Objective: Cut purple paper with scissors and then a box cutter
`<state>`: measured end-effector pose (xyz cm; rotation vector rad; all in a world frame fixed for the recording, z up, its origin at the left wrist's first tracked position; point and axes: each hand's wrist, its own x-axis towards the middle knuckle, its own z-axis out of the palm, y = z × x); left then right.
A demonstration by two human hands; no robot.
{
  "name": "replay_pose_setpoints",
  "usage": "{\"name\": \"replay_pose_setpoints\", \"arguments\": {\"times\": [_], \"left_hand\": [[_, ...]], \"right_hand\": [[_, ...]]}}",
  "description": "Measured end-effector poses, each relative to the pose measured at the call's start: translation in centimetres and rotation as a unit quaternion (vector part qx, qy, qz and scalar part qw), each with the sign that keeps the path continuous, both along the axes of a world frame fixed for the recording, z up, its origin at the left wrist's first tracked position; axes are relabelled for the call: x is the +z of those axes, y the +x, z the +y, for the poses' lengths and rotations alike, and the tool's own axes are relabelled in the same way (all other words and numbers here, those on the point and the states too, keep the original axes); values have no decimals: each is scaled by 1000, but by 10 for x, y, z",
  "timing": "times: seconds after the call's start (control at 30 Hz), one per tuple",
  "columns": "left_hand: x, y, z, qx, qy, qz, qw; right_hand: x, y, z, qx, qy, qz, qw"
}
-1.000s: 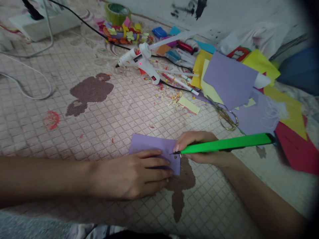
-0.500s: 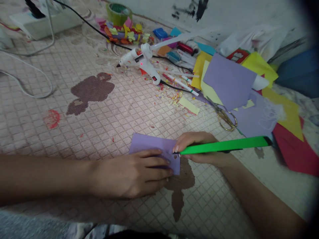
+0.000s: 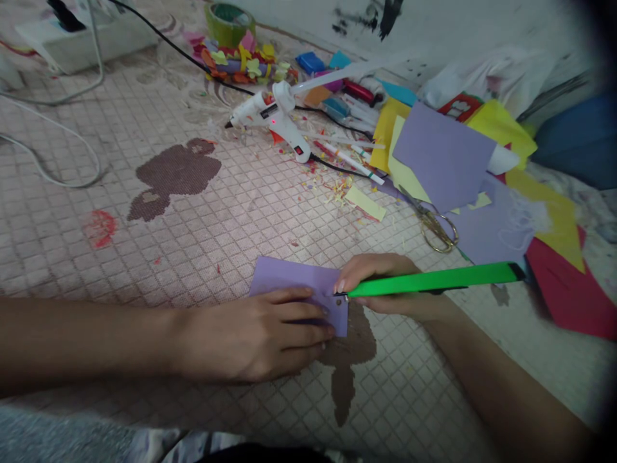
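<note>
A small purple sheet of paper or craft foam (image 3: pixel 277 273) lies on the patterned tablecloth. My left hand (image 3: pixel 270 331) rests flat across it, fingers stretched out and pressing on its lower part. From the right, my right hand (image 3: pixel 380 276) grips a green utility knife (image 3: pixel 434 280) near its front end. The dark tip of the knife meets the sheet close to its right edge, beside a small dark hole or spot. Part of the sheet is hidden under my left fingers.
A white glue gun (image 3: pixel 282 119) stands behind the hands, its cord running right. Gold-handled scissors (image 3: pixel 436 231) and coloured sheets (image 3: pixel 443 154) lie to the right. Green tape (image 3: pixel 230 26) and a power strip (image 3: pixel 81 42) are at the back left. Paper scraps (image 3: pixel 365 202) are scattered about.
</note>
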<state>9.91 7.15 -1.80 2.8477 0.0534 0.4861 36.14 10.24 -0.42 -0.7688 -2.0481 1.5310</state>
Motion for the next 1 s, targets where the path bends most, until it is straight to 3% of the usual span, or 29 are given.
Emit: {"name": "replay_pose_setpoints", "arguments": {"times": [1.0], "left_hand": [[1,1,-1,8,-12,-2,1000]], "right_hand": [[3,-1,1,12,32,-18,999]]}}
